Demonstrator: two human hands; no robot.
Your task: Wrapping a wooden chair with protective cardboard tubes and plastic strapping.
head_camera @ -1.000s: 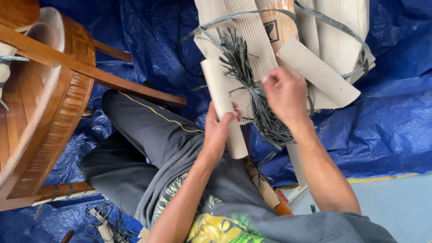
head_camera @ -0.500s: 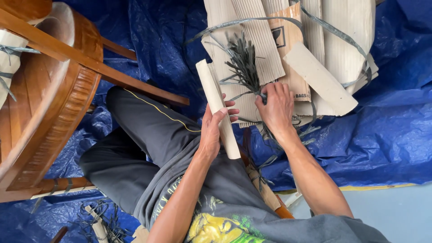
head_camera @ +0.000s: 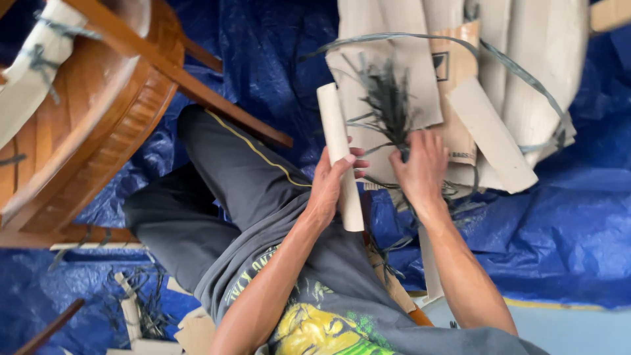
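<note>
The left hand (head_camera: 328,187) was wrapped around a pale rolled cardboard tube (head_camera: 340,154), thumb across the front and fingers behind, holding it nearly upright over the lap. The right hand (head_camera: 420,167) was pressed down on a dark bundle of thin plastic strips (head_camera: 389,105), fingers curled into the strands where they gathered (whether it pinched 1 strand or several could not be told). That bundle lay on a stack of corrugated cardboard sheets (head_camera: 526,72) bound by a grey plastic strap (head_camera: 519,69), all resting on the crumpled blue tarpaulin (head_camera: 565,223) covering the floor.

As for risk, the strands looked tangled and splayed at the top, so a tug would likely have dragged out a knotted clump, or snagged under the grey plastic strap and shifted the loose cardboard piece (head_camera: 490,135) lying slantwise on the stack. The tube was held by 1 hand only, near its lower half; a jerk from the other side could have tipped its top end into the strands. The brown wooden chair (head_camera: 98,112) stood close by the left knee, a leg rail reaching toward the lap, leaving that elbow little room.
</note>
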